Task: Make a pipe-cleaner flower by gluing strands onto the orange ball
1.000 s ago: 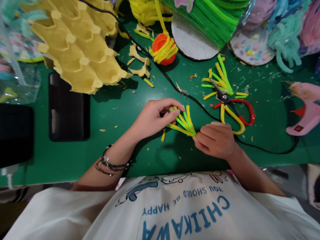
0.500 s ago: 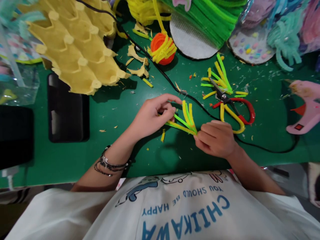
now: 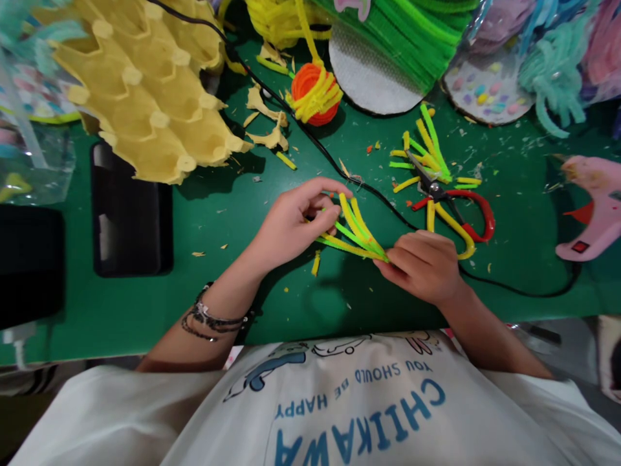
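Observation:
Between my hands is a small bunch of yellow and green pipe cleaners [image 3: 358,234], joined at one end and fanned out at the other. My right hand [image 3: 425,266] pinches the joined end, which its fingers partly cover. With thumb and fingers, my left hand [image 3: 303,223] is closed on the loose ends of some stems, its index finger stretched toward the tips of the others. Just beyond my right hand lie scissors [image 3: 435,189] with one red and one yellow-wrapped handle, their blades over a pile of cut pipe cleaner pieces [image 3: 431,145].
A yellow egg carton [image 3: 150,97] overlaps a black phone-like slab [image 3: 133,220] at left. A black cord [image 3: 315,145] crosses the green table [image 3: 291,310] to a pink glue gun [image 3: 594,207]. An orange and yellow ball [image 3: 316,94] and green pipe cleaners [image 3: 412,39] lie at the back.
The fanned stems have tilted left toward my left index finger. My right hand has shifted slightly to the right, and more of the joined end shows.

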Demonstrator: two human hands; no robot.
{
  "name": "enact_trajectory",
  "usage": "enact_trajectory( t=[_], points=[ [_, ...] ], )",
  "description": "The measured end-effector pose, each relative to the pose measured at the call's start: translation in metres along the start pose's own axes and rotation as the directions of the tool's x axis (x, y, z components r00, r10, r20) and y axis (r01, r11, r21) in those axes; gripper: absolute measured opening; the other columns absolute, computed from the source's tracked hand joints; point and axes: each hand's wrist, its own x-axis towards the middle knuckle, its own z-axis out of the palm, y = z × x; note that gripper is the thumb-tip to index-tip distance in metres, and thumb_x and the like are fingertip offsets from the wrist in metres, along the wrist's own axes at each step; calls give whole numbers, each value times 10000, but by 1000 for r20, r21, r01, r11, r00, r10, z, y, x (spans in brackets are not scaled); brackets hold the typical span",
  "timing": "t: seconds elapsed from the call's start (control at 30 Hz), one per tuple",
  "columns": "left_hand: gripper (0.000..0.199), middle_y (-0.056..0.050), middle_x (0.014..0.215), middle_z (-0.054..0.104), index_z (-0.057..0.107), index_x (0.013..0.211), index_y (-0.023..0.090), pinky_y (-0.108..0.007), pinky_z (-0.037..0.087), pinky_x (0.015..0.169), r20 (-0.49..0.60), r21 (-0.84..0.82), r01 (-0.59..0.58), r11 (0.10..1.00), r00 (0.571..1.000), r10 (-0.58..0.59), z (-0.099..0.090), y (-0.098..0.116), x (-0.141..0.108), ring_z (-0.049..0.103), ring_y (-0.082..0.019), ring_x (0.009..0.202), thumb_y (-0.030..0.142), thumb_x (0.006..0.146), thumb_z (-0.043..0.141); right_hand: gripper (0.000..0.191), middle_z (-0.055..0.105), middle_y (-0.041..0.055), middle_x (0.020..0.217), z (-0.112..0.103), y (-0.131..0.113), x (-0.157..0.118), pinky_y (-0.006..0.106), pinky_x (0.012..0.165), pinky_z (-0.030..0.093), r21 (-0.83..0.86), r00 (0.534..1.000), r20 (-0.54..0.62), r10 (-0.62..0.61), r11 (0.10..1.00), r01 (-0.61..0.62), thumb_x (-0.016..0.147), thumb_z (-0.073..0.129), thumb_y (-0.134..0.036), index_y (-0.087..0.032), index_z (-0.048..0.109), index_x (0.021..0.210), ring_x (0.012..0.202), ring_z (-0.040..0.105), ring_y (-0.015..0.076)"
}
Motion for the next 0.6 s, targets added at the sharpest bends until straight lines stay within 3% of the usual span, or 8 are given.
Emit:
enact_trajectory(
  t=[0.43, 0.6],
  points=[
    [109, 59, 609, 533, 585, 920, 173, -105, 420, 450, -85, 31, -81, 996, 993, 83, -2, -1, -1, 517, -28, 479, 183, 819, 544, 447, 445, -18, 499, -3, 1, 1, 254, 495, 304, 74, 975, -15, 221, 973, -219, 859, 525, -445, -188, 453, 500, 496, 397, 92],
    [104, 61, 609, 530, 587, 915, 173, -118, 458, 485, -101, 20, -83, 996, 991, 84, -2, -1, -2, 536, -32, 490, 197, 821, 549, 381, 501, -4, 531, -8, 0, 0, 243, 507, 346, 261, 955, -67, 289, 929, -262, 902, 463, -295, -183, 457, 537, 512, 444, 88]
  ],
)
